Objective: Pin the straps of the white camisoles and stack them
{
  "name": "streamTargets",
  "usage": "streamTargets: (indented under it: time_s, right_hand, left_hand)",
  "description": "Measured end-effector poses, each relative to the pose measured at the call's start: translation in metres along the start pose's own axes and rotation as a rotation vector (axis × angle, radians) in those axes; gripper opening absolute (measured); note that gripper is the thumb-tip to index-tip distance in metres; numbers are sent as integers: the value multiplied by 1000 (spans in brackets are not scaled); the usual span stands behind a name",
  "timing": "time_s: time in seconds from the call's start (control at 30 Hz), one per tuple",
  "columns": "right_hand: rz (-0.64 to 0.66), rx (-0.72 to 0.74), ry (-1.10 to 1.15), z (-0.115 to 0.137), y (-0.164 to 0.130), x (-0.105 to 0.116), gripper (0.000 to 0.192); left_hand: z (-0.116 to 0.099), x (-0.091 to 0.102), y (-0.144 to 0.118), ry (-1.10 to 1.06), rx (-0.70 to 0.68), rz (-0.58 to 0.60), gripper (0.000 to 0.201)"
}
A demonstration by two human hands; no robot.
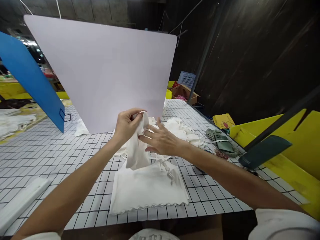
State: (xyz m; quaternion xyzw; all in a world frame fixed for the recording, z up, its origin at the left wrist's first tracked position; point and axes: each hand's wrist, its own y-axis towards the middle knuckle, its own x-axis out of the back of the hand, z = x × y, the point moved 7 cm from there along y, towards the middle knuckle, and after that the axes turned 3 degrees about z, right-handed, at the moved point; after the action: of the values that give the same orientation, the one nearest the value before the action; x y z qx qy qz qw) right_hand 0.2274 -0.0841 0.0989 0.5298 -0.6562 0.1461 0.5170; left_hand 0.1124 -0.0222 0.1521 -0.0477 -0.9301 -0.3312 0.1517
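Observation:
My left hand (128,126) pinches the top of a white cloth (136,150) and holds it up so it hangs over the table. My right hand (160,140) touches the same cloth from the right with its fingers spread and flat. Below them a stack of folded white cloths (147,190) with a scalloped front edge lies on the checked tablecloth (50,156). A loose heap of white cloths (183,131) sits behind my right hand.
A large pale board (105,70) stands upright behind the cloths, a blue board (30,80) to its left. Green cards and small items (221,141) lie at the right. Yellow bins (287,146) line the right edge. A white strip (22,200) lies at the near left.

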Motion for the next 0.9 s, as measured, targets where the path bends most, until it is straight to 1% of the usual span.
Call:
streamTargets:
  time_s: [0.07,0.1,0.13,0.17,0.23,0.3,0.33,0.37,0.43,0.5,0.53,0.57,0.6,0.63,0.67,0.73,0.77,0.8,0.83,0.9]
  right_hand:
    - [59,-19,-117,1,-2,-16,15]
    - [62,-22,-151,0,-3,-19,17]
    - [49,-17,-159,-1,-4,-18,23]
    - [23,-7,-134,-2,-3,-14,26]
    - [-53,-4,14,-7,1,3,25]
    - [-133,-40,256,-19,8,22,22]
    - [-160,-75,389,-28,12,29,23]
    - [-175,-128,515,-37,16,33,23]
    - [-156,-271,749,-58,23,32,27]
    - [-111,-439,986,-74,25,24,33]
    - [-94,-511,1110,-79,24,20,36]
    - [-76,-566,1234,-82,23,17,39]
    - [-50,-606,1347,-84,20,15,41]
    - [-5,-635,1436,-85,16,14,42]
    - [70,-656,1498,-85,11,13,43]
    - [254,-682,1535,-86,-4,14,43]
    - [318,-689,1526,-89,-13,16,42]
    - [350,-689,1515,-92,-21,19,41]
    - [343,-682,1510,-96,-28,24,39]
    - [249,-659,1526,-103,-36,34,37]
  left_hand:
    - [-7,8,1,95,-90,-17,26]
    - [-8,11,2,141,-130,-19,26]
    - [-7,14,4,185,-163,-16,27]
    - [-4,17,7,225,-185,-9,28]
    - [8,20,13,291,-179,26,25]
    - [25,20,18,281,-95,68,18]
    - [33,18,18,210,-26,103,18]
    - [41,14,16,86,57,152,23]
    - [51,-2,5,-266,240,304,42]
    - [48,-22,-12,-562,392,492,56]
    - [44,-28,-19,-637,437,557,57]
    - [40,-31,-24,-667,461,590,53]
    - [37,-31,-26,-671,470,592,48]
    - [35,-28,-25,-666,469,567,43]
    - [33,-23,-22,-663,462,526,39]
    - [32,-8,-15,-678,444,451,36]
    - [33,1,-10,-694,434,422,35]
    - [34,11,-7,-712,425,400,33]
    - [36,19,-3,-728,423,388,31]
    - [42,29,-1,-750,442,398,28]
